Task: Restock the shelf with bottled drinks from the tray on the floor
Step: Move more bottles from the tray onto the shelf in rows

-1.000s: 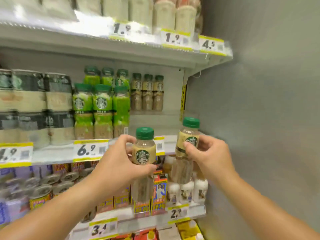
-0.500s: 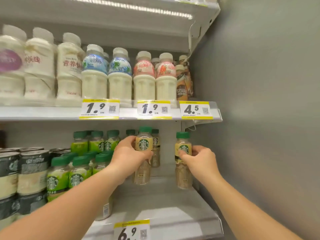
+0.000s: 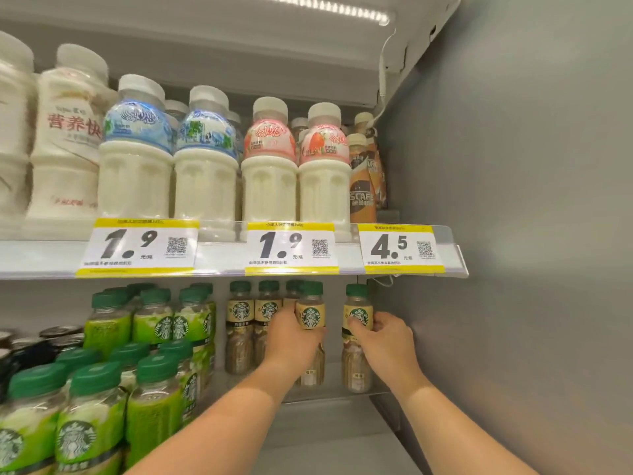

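Each of my hands holds one brown coffee bottle with a green cap and a cream label, deep in the shelf (image 3: 329, 437) at its back right. My left hand (image 3: 291, 341) grips the left bottle (image 3: 311, 317) around its middle, right beside the row of the same bottles (image 3: 241, 323) at the back. My right hand (image 3: 383, 341) grips the right bottle (image 3: 358, 315), which stands upright near the grey side wall. Both bottle bases sit at or just above the shelf floor; I cannot tell if they touch. The floor tray is out of view.
Green-labelled bottles (image 3: 150, 368) fill the shelf's left and front. The shelf above carries white milk drink bottles (image 3: 205, 173) and price tags (image 3: 291, 248), its edge low over my hands. A grey wall (image 3: 531, 234) bounds the right. Bare shelf floor lies under my forearms.
Both hands have pushed the two bottles further back and down into the shelf, up to the back row. The view has moved closer and tilted up.
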Tool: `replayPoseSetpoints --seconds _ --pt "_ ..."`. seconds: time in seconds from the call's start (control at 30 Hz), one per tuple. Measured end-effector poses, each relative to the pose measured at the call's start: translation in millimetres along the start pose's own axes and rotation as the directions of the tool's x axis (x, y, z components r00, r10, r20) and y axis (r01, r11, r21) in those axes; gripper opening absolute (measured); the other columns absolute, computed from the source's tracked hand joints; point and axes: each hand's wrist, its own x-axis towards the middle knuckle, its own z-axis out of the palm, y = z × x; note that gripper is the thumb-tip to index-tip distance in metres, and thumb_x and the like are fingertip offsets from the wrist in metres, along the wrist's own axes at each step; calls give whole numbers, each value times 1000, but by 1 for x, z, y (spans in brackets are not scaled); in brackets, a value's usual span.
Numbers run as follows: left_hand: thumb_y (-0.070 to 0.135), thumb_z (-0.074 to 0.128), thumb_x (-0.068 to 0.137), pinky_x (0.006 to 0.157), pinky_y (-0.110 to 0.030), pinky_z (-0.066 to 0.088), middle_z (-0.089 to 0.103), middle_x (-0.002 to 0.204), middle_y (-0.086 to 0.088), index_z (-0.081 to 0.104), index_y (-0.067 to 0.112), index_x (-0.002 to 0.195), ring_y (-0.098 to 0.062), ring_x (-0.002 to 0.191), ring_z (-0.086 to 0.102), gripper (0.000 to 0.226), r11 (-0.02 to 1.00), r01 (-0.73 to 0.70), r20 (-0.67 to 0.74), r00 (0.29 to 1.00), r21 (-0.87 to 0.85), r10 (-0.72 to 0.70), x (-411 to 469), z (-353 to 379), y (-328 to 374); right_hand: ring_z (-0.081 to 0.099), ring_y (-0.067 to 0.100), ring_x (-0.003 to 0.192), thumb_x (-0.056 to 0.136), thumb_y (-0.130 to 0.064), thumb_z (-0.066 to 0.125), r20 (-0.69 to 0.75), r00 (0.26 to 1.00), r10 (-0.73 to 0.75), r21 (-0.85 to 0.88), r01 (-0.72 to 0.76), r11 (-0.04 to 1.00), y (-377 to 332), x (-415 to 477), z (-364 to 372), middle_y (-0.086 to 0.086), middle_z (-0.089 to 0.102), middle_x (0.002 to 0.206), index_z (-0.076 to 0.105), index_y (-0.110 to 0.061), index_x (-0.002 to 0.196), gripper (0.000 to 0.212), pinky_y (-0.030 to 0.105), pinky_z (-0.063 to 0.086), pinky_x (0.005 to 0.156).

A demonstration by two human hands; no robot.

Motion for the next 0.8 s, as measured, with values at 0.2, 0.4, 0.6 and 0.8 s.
replayPoseSetpoints --seconds 0.2,0.4,0.6,0.8 --pt "14 80 76 80 -36 58 72 95 7 63 23 103 -13 88 68 33 999 3 -20 1000 -47 -4 9 8 -15 69 9 72 81 -30 71 27 1000 -2 -9 2 1000 14 -4 3 -5 75 76 72 -24 84 7 19 52 59" --pt "15 85 72 71 -23 52 61 86 15 58 21 95 -7 83 61 36 993 46 27 998 107 -50 -8 -2 -31 65 0 87 80 -22 77 68 997 31 -45 -28 999 46 -34 3 -16 70 94 60 -36 97 28 14 48 71" --pt "18 84 75 70 -23 41 46 72 14 58 14 90 -14 77 52 30 950 67 7 997 306 -73 -17 -1 -42 66 13 82 77 -29 79 28 999 -21 -207 26 978 58 -21 10 -6 72 86 66 -28 87 16 33 56 76" --pt "17 81 79 45 -19 29 45 57 6 41 22 57 -5 52 44 46 941 110 -39 994 320 -103 -7 19 -49 63 10 74 82 -20 79 15 1000 24 -237 -20 971 62 1 23 -7 66 81 57 -21 95 26 22 51 67"
